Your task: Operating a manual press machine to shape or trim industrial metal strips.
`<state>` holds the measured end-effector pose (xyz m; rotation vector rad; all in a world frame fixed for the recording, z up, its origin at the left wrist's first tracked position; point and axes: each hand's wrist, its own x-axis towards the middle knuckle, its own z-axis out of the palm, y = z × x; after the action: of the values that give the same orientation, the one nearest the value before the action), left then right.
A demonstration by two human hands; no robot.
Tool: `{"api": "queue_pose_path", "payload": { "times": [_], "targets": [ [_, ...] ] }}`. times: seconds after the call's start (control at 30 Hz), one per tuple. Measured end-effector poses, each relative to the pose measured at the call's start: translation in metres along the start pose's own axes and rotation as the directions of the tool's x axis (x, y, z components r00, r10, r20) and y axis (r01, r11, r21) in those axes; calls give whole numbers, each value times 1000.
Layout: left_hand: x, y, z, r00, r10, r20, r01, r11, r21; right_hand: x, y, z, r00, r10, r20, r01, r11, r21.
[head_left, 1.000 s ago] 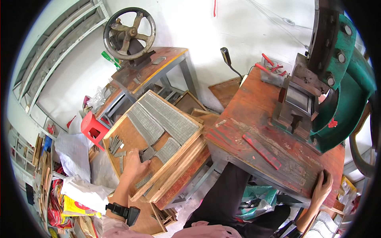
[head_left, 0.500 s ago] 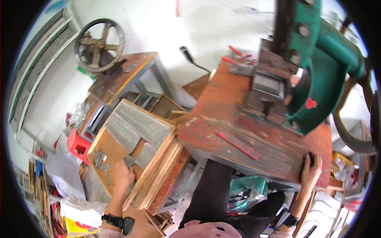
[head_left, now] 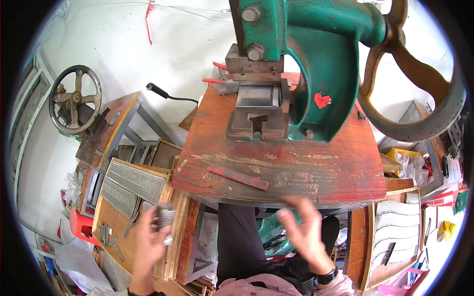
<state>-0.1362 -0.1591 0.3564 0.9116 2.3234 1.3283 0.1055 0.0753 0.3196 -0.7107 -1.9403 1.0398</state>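
Note:
My left hand (head_left: 152,239) is closed around a small stack of thin grey metal pieces (head_left: 166,217), raised over the right side of a wooden tray (head_left: 101,204). Rows of similar grey strips (head_left: 136,181) fill the tray's far part, and a few loose pieces (head_left: 111,240) lie at its near left. In front of the table's near edge, my right hand (head_left: 307,232) hangs in the air with fingers apart and nothing in it. A flat red bar (head_left: 238,176) lies on the worn wooden table (head_left: 326,167) beyond my hands.
A green hand press (head_left: 326,59) with a big handwheel (head_left: 414,130) stands on the table, its metal die block (head_left: 257,111) facing me. Another wheeled machine (head_left: 76,101) is at the left. To the right sits a tray (head_left: 395,232) of pale strips. A green bag (head_left: 279,229) hangs below the table.
My left hand has lifted a stack of metal pieces out of the tray. My right hand has left the table's right corner and moved inward. The view has turned right.

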Motion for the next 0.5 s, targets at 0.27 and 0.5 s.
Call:
{"api": "queue_pose_path", "payload": {
  "times": [0.27, 0.5],
  "targets": [
    [12, 78, 137, 739, 640, 213, -641, 764, -69, -23, -26, 15, 993, 98, 68, -115, 939, 325],
    [1, 85, 173, 496, 845, 201, -839, 526, -142, -50, -5, -21, 988, -103, -119, 135, 943, 305]
  ]
}}
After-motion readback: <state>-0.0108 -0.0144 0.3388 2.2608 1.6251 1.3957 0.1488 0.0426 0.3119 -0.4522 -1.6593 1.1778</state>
